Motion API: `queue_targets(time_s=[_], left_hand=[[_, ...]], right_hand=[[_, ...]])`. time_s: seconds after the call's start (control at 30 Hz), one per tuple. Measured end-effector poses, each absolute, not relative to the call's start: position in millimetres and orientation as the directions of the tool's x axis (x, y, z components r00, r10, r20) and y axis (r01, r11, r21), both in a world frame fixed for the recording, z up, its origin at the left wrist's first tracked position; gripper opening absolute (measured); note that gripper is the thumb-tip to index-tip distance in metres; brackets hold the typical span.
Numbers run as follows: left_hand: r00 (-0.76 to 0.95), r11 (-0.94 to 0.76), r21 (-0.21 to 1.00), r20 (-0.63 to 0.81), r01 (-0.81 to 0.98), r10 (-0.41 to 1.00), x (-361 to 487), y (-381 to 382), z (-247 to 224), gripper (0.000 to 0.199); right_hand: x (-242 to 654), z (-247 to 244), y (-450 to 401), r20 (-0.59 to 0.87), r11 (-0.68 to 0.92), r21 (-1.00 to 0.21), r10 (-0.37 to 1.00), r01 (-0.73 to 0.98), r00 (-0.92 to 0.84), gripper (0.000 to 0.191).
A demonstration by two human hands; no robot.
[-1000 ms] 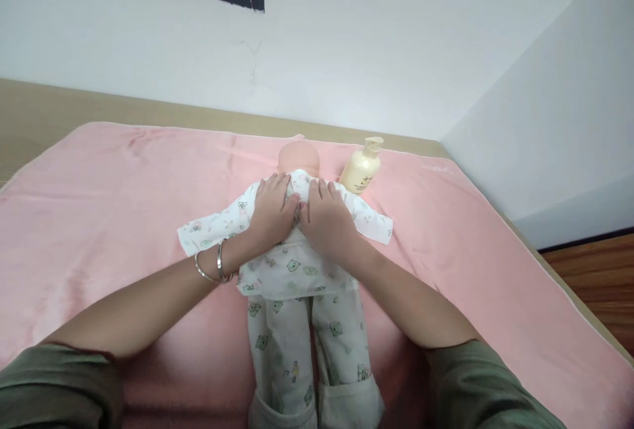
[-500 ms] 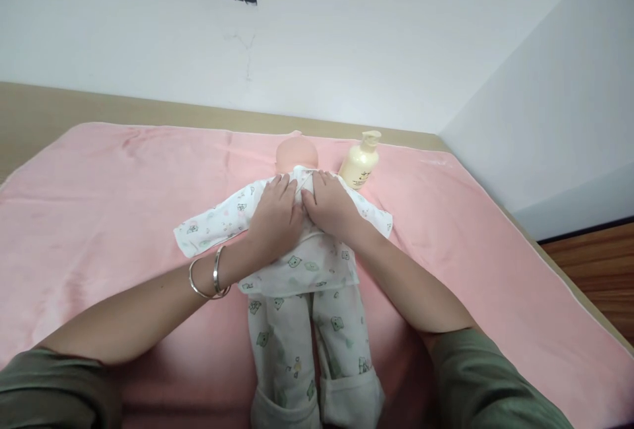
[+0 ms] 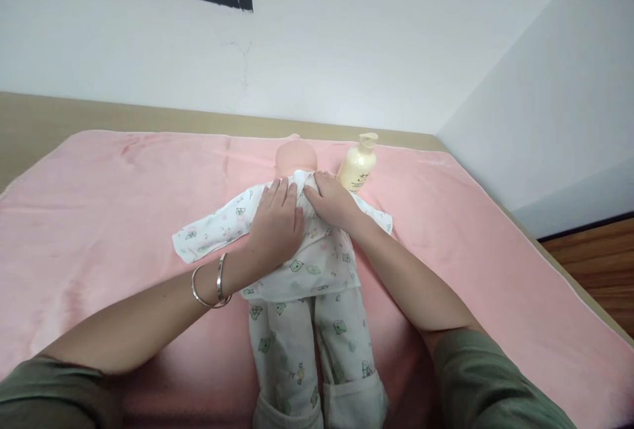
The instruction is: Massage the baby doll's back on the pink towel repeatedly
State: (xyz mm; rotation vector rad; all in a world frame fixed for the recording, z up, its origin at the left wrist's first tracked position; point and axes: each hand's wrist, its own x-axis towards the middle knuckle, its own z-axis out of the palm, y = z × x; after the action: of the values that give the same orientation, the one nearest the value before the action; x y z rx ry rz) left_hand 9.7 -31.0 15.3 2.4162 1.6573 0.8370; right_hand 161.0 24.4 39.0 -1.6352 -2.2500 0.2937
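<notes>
A doll (image 3: 296, 157) lies on a pink cloth (image 3: 123, 204), its head toward the wall. It wears a white printed top (image 3: 312, 270) with long sleeves spread sideways, and matching pants (image 3: 290, 350) with turned-up cuffs. My left hand (image 3: 277, 224) lies flat on the left part of the chest, fingers extended, two silver bangles at the wrist. My right hand (image 3: 333, 201) rests on the upper right chest near the collar, thumb apart and fingers laid over the fabric. Both palms touch the top, and neither hand grips anything.
A pale yellow pump bottle (image 3: 357, 164) stands on the cloth just right of the doll's head. Behind the cloth runs a tan table edge (image 3: 198, 117) along a white wall. Brown wood (image 3: 594, 270) shows at the far right.
My left hand has moved slightly down, with its fingers a little more spread. My right hand's thumb has shifted up toward the collar. The view has tilted slightly.
</notes>
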Motion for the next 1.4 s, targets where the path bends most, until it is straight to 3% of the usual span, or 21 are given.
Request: queue_targets(time_s=[0.23,0.33,0.57,0.73,0.9,1.03,1.2,1.4], left_hand=[[0.230,-0.349,0.492,0.286,0.798,0.930,-7.3,4.1,25.8,0.031],[0.210,-0.334,0.507,0.287,0.795,0.935,-7.3,6.7,26.0,0.034],[0.244,-0.417,0.377,0.427,0.827,0.871,5.6,-25.3,13.8,0.053],[0.220,-0.381,0.464,0.364,0.799,0.905,-1.0,-11.7,15.6,0.053],[0.104,-0.288,0.558,0.337,0.779,0.936,-3.2,1.2,15.1,0.049],[0.088,-0.298,0.551,0.376,0.780,0.923,0.0,-3.7,12.1,0.046],[0.087,-0.311,0.535,0.402,0.785,0.912,-0.4,-4.1,7.1,0.048],[0.082,-0.315,0.525,0.419,0.791,0.904,-0.9,-4.2,3.6,0.048]], right_hand=[[140.6,36.3,-21.2,0.324,0.438,-0.132,0.867,0.889,-0.379,0.055],[138.2,36.6,-23.3,0.335,0.463,-0.162,0.856,0.871,-0.393,0.055],[157.7,37.6,20.8,0.199,0.345,-0.367,0.936,0.864,-0.289,0.036],[154.3,37.5,14.6,0.205,0.358,-0.266,0.928,0.895,-0.311,0.046],[142.8,29.1,-15.2,0.350,0.462,-0.139,0.851,0.876,-0.392,0.053],[142.8,31.6,-21.6,0.340,0.474,-0.216,0.856,0.853,-0.390,0.053],[149.1,37.5,5.4,0.221,0.337,-0.351,0.936,0.873,-0.273,0.051],[147.6,33.9,13.0,0.200,0.300,-0.342,0.949,0.890,-0.243,0.057]])
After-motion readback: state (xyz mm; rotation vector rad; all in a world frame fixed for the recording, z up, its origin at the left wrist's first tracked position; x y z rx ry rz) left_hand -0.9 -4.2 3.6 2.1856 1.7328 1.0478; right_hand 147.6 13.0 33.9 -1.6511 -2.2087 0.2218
